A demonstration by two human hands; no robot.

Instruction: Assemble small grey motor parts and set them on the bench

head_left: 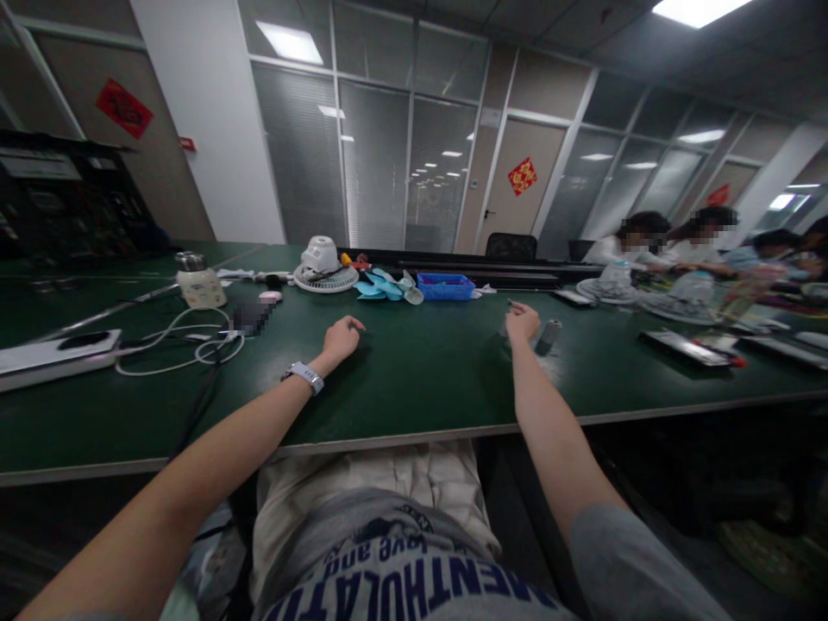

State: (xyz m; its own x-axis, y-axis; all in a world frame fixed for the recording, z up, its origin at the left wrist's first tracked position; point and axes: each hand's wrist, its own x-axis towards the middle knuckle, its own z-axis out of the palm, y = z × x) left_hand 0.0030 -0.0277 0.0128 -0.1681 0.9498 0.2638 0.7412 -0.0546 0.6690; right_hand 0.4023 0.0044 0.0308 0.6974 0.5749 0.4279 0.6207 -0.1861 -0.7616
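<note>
My left hand [342, 340] rests over the green tabletop [414, 379], its fingers loosely bent and apart, with nothing seen in them. A watch [304, 377] is on that wrist. Farther right, my right hand [523, 323] is closed in a pinch, and a small dark tip [512, 303] shows at its fingertips; what it belongs to is too small to name. Just right of that hand a short grey metallic cylinder [548, 336] stands slightly tilted in view. Behind the hands lie light-blue fan blades [383, 285] and a blue plastic basket [445, 287] whose contents are hard to make out.
A white fan part with a round grille [325, 274] sits at the back. On the left are a patterned bottle [199, 281], a white power strip [58, 358] and looped cables [181, 366]. Rightward lie a flat tray-like item [686, 348] and more fan parts [692, 297], near several seated people.
</note>
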